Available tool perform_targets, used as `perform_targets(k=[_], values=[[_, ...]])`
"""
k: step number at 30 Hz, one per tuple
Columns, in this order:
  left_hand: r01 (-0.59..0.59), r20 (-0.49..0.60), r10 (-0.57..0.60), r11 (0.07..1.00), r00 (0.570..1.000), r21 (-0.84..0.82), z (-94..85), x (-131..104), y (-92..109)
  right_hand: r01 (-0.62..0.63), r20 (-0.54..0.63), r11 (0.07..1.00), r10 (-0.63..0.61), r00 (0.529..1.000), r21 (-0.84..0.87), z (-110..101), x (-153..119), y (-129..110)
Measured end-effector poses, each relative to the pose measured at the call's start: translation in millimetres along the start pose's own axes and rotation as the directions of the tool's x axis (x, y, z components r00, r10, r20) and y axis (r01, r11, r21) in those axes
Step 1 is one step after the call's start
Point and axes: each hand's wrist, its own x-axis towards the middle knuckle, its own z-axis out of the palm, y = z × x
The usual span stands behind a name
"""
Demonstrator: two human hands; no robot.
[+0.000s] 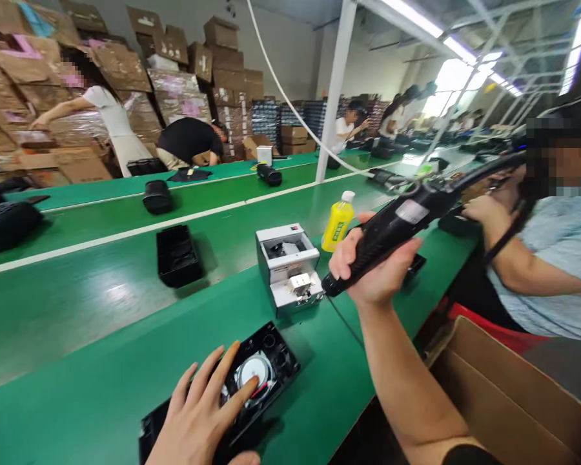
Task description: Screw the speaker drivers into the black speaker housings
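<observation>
My right hand [380, 268] is wrapped round a black electric screwdriver [397, 223], its tip pointing down and left beside a grey-and-white screw feeder machine [290, 268]. Below and to the left, my left hand [208, 400] rests with its fingers spread on a black speaker housing [283, 358]. A round silver speaker driver [254, 369] and a bit of red wire show inside that housing, near the fingertips. Part of the housing is hidden under my left hand.
A yellow bottle [337, 223] stands behind the feeder. Another black housing [178, 255] lies on the green bench [101, 368]. At right sit a co-worker [542, 258] and an open cardboard box [513, 394]. More people work across the line.
</observation>
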Motion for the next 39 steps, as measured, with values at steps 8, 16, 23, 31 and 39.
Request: perform_targets(k=[8, 16, 23, 31, 39], values=[[0.118, 0.076, -0.108, 0.983, 0.991, -0.138, -20.7, 20, 26, 0.105, 0.178, 0.960, -0.059, 0.982, -0.260, 7, 5, 32], [0.203, 0.160, -0.158, 0.924, 0.974, -0.325, -33.7, 34, 29, 0.070, 0.190, 0.950, -0.012, 0.982, -0.303, 5, 1, 43], [0.184, 0.076, -0.170, 0.940, 0.983, -0.286, -30.6, 18, 15, 0.061, 0.185, 0.954, -0.006, 0.983, -0.294, 5, -5, 39], [0.168, 0.234, -0.114, 0.960, 0.966, -0.222, -39.8, 13, 13, -0.014, 0.149, 0.979, 0.045, 0.988, -0.206, 33, -28, -5], [0.261, 0.334, -0.166, 0.929, 0.928, -0.262, -51.7, 16, 16, -0.189, 0.300, 0.951, 0.259, 0.918, -0.243, 59, -70, -21]])
